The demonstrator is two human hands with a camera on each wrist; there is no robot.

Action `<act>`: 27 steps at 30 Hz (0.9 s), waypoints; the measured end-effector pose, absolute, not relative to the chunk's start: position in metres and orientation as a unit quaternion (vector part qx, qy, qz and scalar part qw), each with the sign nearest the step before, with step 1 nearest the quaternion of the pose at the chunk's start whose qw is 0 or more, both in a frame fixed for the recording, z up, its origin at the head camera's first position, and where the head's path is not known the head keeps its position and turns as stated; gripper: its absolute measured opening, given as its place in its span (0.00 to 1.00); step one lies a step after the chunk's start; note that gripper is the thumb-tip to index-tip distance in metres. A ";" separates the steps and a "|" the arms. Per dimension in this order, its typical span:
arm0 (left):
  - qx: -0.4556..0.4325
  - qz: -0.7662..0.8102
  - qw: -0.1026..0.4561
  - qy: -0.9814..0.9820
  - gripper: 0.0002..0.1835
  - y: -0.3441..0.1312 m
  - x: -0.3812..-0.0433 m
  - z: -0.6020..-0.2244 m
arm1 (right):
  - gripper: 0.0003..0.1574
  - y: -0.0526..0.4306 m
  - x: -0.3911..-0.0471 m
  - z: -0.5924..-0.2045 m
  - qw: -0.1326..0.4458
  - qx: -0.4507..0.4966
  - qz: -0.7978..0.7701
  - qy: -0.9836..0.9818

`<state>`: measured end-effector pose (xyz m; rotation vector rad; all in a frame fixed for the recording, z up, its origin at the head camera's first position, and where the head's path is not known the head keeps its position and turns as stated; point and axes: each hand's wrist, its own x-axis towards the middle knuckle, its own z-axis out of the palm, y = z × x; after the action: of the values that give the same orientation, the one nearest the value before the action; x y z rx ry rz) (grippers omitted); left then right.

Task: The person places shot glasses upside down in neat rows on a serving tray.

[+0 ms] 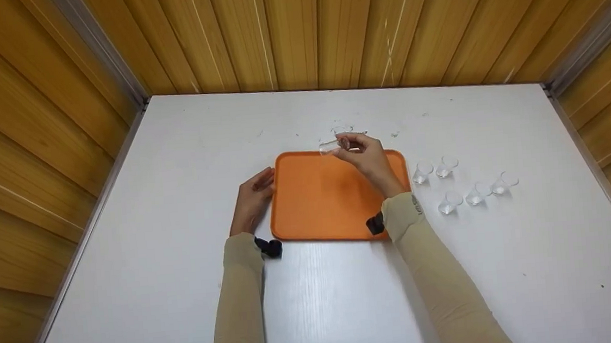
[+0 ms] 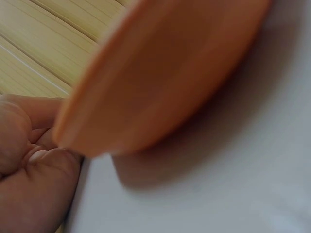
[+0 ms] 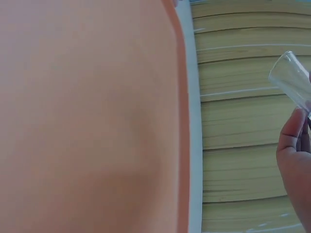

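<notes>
An orange tray (image 1: 335, 196) lies in the middle of the white table. My left hand (image 1: 253, 197) grips its left rim near the far corner; in the left wrist view, the curled fingers (image 2: 36, 160) meet the tray's blurred edge (image 2: 160, 73). Over the tray's far rim, my right hand (image 1: 367, 158) pinches a small clear shot glass (image 1: 330, 147) by one end, tipped on its side with the mouth toward the left. The right wrist view shows that shot glass (image 3: 290, 75) above the fingers, partly cut off by the frame's edge.
Several clear shot glasses (image 1: 451, 202) stand on the table (image 1: 509, 264) right of the tray. Faint clear marks or bits (image 1: 395, 134) lie beyond the tray's far rim. Wood-patterned walls (image 1: 295, 36) enclose the table's back and sides.
</notes>
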<state>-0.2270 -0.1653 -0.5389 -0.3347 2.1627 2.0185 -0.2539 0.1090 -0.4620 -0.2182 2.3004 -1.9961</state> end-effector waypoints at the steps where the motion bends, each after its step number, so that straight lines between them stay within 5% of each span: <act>1: -0.111 0.676 0.082 0.724 0.27 -0.165 -0.227 -0.539 | 0.29 0.107 -0.255 -0.463 0.046 -0.076 -0.644 0.760; 27: -0.129 0.666 0.094 0.729 0.27 -0.164 -0.229 -0.540 | 0.28 0.047 -0.269 -0.489 0.029 -0.078 -0.564 0.822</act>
<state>-0.2293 -0.1641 -0.5400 -0.3831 2.1607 1.9755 -0.2688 0.0472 -0.4891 -0.2418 2.5353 -1.7398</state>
